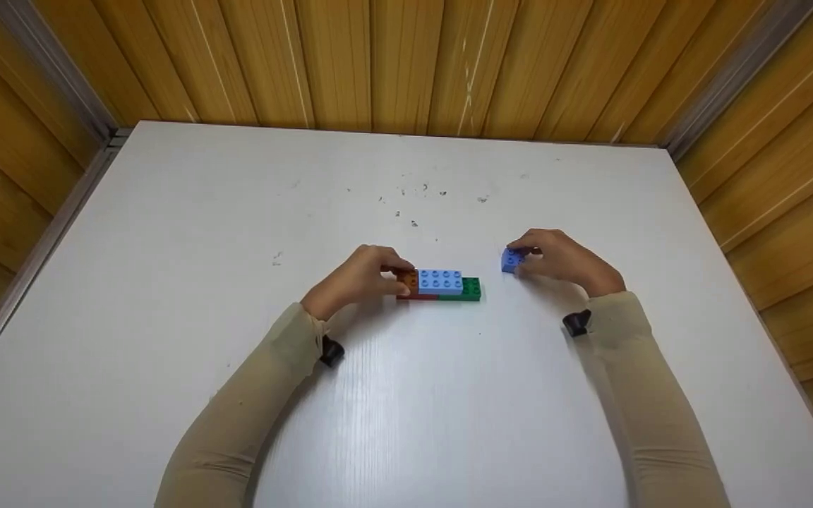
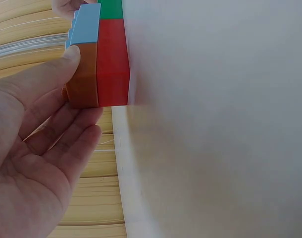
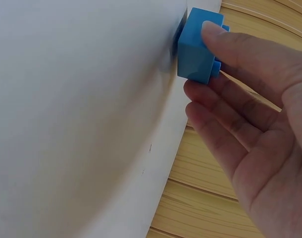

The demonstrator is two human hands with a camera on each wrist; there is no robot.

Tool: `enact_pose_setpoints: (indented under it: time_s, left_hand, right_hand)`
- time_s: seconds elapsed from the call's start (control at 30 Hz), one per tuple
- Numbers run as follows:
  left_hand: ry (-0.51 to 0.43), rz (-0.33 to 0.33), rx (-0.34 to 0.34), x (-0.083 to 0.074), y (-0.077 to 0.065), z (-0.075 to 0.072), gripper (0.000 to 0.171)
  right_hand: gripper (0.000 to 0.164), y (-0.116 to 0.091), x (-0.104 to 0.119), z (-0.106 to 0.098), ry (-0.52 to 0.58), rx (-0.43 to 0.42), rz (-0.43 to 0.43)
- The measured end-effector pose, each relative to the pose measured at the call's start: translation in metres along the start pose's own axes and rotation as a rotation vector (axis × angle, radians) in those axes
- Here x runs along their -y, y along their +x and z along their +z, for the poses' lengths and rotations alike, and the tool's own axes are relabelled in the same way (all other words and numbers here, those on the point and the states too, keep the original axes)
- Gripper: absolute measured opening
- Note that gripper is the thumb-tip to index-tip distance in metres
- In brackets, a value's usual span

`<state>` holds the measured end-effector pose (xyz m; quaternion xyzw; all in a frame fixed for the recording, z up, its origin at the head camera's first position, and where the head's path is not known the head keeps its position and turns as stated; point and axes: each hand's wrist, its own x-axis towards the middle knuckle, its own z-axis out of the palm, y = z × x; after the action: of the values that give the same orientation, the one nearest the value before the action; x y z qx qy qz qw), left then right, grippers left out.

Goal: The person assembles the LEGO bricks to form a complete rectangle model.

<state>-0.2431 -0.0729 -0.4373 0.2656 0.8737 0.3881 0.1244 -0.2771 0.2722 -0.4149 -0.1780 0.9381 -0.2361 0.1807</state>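
Build status: two-layer stack [image 1: 439, 291] sits mid-table, studs up. Bottom layer is a red brick [image 2: 113, 59] at the 9 o'clock end, butted against a green brick [image 1: 472, 288] at the 3 o'clock end. On top, an orange-brown brick [image 1: 412, 281] over the red, then a light-blue brick [image 1: 440, 276] alongside at 3 o'clock, bridging the red/green seam. All four look seated; no gaps I can make out.

Outstanding: blue brick [image 1: 509, 260] is loose from the stack, near it, between 2 and 3 o'clock. Green's 3 o'clock end has bare studs, the only gap in the top layer. My read: blue is about the right size for it, so mostly done, one brick left. No other loose parts in view.

Hands: apart, each pinching. Left hand [image 1: 360, 277] has the stack by its 9 o'clock end, thumb on the 6 o'clock side of orange-brown, index finger across at 12. Forearm comes in from about 7.

Right hand [image 1: 562, 261] grips blue from its 3 o'clock side, thumb on the near face, fingertips round the far side; outer fingers clear of the brick. Forearm in from 5. Blue is upright, right down by the table [image 1: 406, 402]; can't tell if it's touching.
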Motion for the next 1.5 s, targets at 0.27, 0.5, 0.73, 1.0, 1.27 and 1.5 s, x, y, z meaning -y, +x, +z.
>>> enact_pose_setpoints:
  time_s: [0.27, 0.5, 0.73, 1.0, 1.27, 1.5]
  left_hand:
    - [-0.018, -0.004, -0.004, -0.001, -0.002, 0.0, 0.036]
    - [-0.022, -0.007, -0.006, -0.001, -0.001, 0.0, 0.037]
    - [-0.023, -0.02, -0.001, -0.002, -0.001, -0.001, 0.037]
    - [-0.015, -0.013, 0.002, -0.002, -0.001, -0.001, 0.037]
    - [-0.017, -0.009, -0.004, 0.0, -0.001, 0.0, 0.037]
    - [-0.007, -0.025, -0.001, -0.001, -0.001, 0.001, 0.038]
  right_hand:
    - [0.043, -0.001, 0.004, 0.001, -0.03, -0.01, -0.083]
    - [0.043, -0.002, 0.01, 0.0, -0.045, -0.002, -0.114]
    - [0.044, -0.002, 0.017, 0.0, -0.043, 0.005, -0.118]
    - [0.044, -0.001, 0.024, 0.0, -0.05, 0.026, -0.109]
    - [0.043, -0.005, 0.032, -0.001, -0.068, 0.008, -0.194]
    - [0.041, -0.006, 0.039, 0.001, -0.06, 0.011, -0.244]
